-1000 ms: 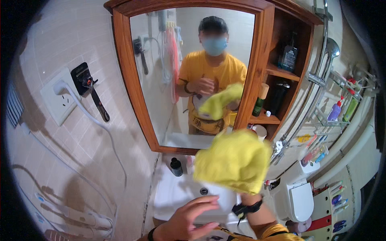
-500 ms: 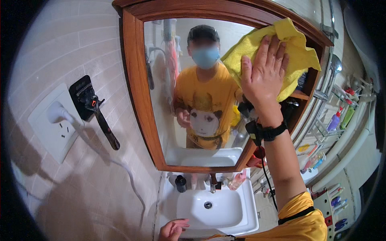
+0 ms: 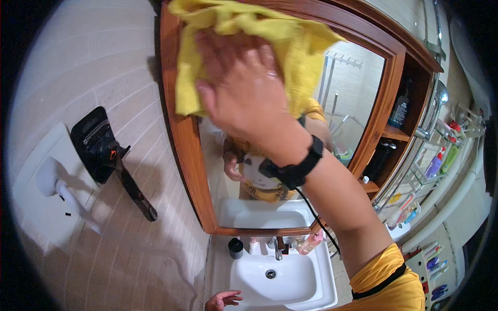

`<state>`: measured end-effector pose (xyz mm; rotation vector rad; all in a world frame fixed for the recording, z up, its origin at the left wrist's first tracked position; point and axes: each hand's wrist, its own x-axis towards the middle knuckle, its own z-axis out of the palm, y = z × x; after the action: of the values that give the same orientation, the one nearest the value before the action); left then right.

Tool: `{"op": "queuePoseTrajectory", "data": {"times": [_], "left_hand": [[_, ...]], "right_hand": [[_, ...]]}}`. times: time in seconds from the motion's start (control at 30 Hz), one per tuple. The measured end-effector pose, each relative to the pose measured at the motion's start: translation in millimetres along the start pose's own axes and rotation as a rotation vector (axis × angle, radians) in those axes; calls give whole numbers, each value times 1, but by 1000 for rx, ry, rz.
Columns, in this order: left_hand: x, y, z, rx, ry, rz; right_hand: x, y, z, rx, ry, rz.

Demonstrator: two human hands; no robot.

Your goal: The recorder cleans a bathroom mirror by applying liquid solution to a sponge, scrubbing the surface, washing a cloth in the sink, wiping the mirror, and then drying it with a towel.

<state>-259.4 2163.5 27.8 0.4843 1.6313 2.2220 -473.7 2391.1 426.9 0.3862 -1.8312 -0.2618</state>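
Cloth (image 3: 311, 57) under flattened right hand (image 3: 244, 83), spread over mirror (image 3: 358, 85), not clutched. Probably light, soft, floppy; best pinned with whole palm or pinched right of hand. Well below, loosely curled left hand (image 3: 224, 300), apparently empty.

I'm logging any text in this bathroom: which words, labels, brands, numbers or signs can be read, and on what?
There are none I can quote.
Dark bottle on the cabinet's upper shelf: pale label print, too small to read.
Reflected shirt: dark marks near its lower part, too blurred to read.
Yellow cloth under the right hand: no lettering visible.
Black bottle by the sink: nothing legible.
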Motion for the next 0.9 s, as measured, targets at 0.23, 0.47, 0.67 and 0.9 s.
{"op": "queuePoseTrajectory", "data": {"times": [0.23, 0.47, 0.67, 0.9], "left_hand": [[1, 17, 13, 90, -3, -8], [-1, 24, 23, 53, -72, -42], [-1, 38, 33, 5, -58, -34], [11, 37, 22, 65, -114, -34]], "right_hand": [[-91, -26, 47, 43, 117, -258], [-245, -39, 62, 331, -258, -200], [-90, 23, 13, 144, -90, -197], [-88, 136, -89, -220, 66, -74]]}}
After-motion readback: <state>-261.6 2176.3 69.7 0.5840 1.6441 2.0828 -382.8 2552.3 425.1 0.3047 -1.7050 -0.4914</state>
